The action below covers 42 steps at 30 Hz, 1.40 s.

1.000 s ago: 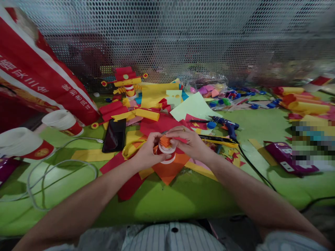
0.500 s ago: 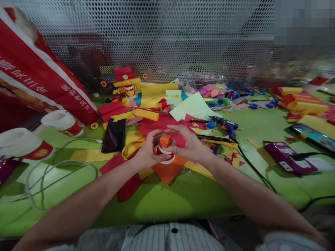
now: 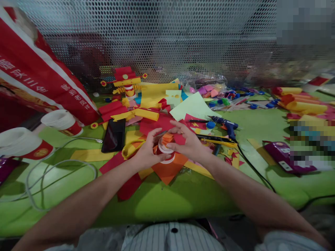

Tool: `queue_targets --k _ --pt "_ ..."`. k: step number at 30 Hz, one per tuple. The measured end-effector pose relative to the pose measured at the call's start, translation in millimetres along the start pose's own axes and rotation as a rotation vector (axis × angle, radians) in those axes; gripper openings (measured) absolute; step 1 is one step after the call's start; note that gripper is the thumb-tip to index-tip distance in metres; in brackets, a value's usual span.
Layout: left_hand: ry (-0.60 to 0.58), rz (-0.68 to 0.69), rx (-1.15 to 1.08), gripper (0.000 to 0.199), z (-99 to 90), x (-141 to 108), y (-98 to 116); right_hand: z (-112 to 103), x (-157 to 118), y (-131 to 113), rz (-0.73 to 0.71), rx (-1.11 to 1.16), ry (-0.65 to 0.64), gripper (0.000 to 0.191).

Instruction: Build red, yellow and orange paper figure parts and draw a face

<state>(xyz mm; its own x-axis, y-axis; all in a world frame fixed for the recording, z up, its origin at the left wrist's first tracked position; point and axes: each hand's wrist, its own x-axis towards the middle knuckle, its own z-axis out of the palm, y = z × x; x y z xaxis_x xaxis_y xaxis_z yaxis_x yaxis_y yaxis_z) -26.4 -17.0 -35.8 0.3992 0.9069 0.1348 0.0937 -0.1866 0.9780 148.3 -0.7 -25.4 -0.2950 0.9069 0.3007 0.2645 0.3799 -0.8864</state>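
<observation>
A small paper cup [image 3: 169, 160] with a red and white wall stands in front of me on an orange paper sheet [image 3: 166, 176]. A stack of folded orange paper [image 3: 166, 139] rests on top of it. My left hand [image 3: 148, 150] curves round the cup's left side, thumb low on the near wall. On the other side my right hand [image 3: 190, 143] has its fingers spread and arched behind the cup. Its thumb tip touches the near edge of the folded paper or lies just by it. The cup's far side is hidden.
Yellow-handled scissors [image 3: 128, 150] and a black phone [image 3: 113, 135] lie to the left, near stacked paper cups [image 3: 61, 122]. A blue glue gun [image 3: 226, 125] lies right, its cord running to a purple power strip [image 3: 281, 157]. A finished paper figure [image 3: 128, 83] stands behind.
The fingers of my right hand have lifted and spread a little away from the cup. The folded orange paper has shifted slightly to the right and looks a bit fanned. My left hand stays nearly still.
</observation>
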Motion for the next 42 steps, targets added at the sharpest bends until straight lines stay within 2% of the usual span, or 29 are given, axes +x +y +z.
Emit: queue_targets --k 5,12,19,26,35,42 --pt "0.013 0.034 -0.018 0.059 0.3 -0.8 -1.9 -0.4 -0.1 -1.1 -0.072 -0.109 -0.033 0.069" --pt "0.003 0.134 0.027 0.045 0.3 -0.8 -4.6 -1.3 1.3 1.0 -0.105 -0.104 -0.053 0.068" --pt "0.004 0.096 0.056 0.047 -1.7 -1.3 -6.7 -5.8 -1.4 5.2 -0.144 -0.052 -0.077 0.069" --pt "0.016 0.080 0.054 0.046 -1.4 -1.3 -7.2 -8.8 -2.4 8.8 -0.194 -0.021 -0.051 0.059" --pt "0.030 0.046 0.039 0.049 -0.1 -1.2 -6.1 -5.6 -1.5 4.9 -0.167 0.021 -0.104 0.056" --pt "0.043 0.041 0.062 0.049 -0.3 -1.8 -7.1 -3.0 0.0 7.0 -0.186 -0.005 -0.082 0.054"
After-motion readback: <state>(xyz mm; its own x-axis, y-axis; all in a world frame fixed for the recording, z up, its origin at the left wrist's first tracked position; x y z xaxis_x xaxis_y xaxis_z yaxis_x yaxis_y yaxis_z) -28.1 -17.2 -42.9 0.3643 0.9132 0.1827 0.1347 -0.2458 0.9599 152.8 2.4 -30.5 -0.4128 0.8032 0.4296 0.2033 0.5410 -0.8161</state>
